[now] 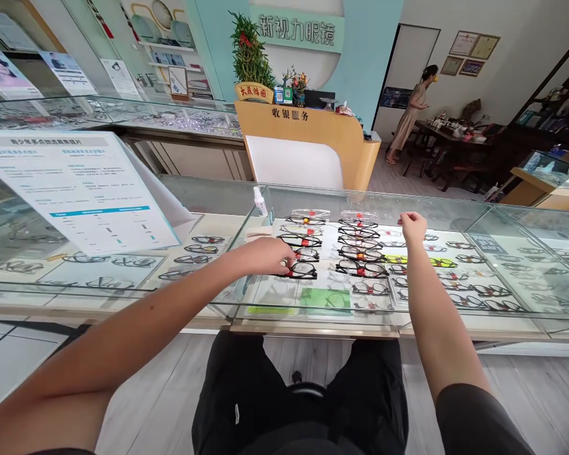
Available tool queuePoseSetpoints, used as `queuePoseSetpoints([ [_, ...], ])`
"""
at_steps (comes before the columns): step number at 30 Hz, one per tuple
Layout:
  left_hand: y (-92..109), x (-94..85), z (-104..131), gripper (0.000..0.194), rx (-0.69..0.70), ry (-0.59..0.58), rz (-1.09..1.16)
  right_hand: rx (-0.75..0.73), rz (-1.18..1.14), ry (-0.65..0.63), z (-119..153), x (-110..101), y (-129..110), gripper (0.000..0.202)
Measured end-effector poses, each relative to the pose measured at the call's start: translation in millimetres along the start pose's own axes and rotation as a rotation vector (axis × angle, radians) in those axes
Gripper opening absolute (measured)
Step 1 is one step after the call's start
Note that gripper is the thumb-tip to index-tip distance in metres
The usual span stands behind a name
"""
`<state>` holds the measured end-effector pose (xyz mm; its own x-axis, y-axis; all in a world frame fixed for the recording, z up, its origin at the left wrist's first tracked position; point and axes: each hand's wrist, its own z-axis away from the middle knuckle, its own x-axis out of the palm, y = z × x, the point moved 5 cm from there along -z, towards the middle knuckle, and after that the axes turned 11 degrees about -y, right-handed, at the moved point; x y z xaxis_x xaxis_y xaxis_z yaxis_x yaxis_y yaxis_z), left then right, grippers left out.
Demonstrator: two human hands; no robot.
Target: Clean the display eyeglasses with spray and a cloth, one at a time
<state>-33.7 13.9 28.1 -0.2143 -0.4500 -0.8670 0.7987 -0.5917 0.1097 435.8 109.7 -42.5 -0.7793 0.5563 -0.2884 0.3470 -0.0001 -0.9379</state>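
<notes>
My left hand (274, 255) reaches over the glass counter top (246, 292), its fingers bent at the left end of the front black glasses (304, 272) in the left column. Whether the fingers grip the frame is too small to tell. A second column of glasses (361, 270) lies to the right of it, several pairs one behind another. My right hand (412, 226) is raised at the right of that column with fingers curled together; what they hold, if anything, is too small to make out. Yellow-green glasses (440, 262) show near my right forearm.
A white bottle (260, 202) stands behind my left hand. At the left, a large printed sign (80, 189) rises from the counter. Beyond are a wooden cashier desk (308, 129) with a plant (250, 54) and a person (411, 114) near a dark table (448, 136).
</notes>
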Motion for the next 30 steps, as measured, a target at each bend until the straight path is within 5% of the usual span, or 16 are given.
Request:
queuePoseSetpoints([
  [6,-7,-2.5,16,0.019,0.094,0.008,0.114,-0.083,-0.07,0.023,17,-2,-35,0.009],
  [11,-20,-18.5,26,0.03,0.299,0.027,0.503,-0.275,-0.207,-0.063,45,24,-101,0.016],
  [13,-20,-34.5,17,0.034,0.395,0.186,0.719,-0.344,-0.26,-0.177,65,50,-132,0.018],
  [16,-21,-61.4,-5,0.036,0.458,0.58,1.043,-0.407,-0.313,-0.401,97,95,-169,0.023],
  [18,-19,-71.3,-27,0.039,0.486,0.706,1.212,-0.427,-0.33,-0.52,115,120,-184,0.027],
  [23,-23,-67.4,-72,0.051,0.494,0.783,1.412,-0.402,-0.378,-0.655,138,149,-183,0.036],
  [30,-28,-27.6,-84,0.049,0.452,0.808,1.512,-0.456,-0.193,-0.676,159,157,-165,0.023],
])
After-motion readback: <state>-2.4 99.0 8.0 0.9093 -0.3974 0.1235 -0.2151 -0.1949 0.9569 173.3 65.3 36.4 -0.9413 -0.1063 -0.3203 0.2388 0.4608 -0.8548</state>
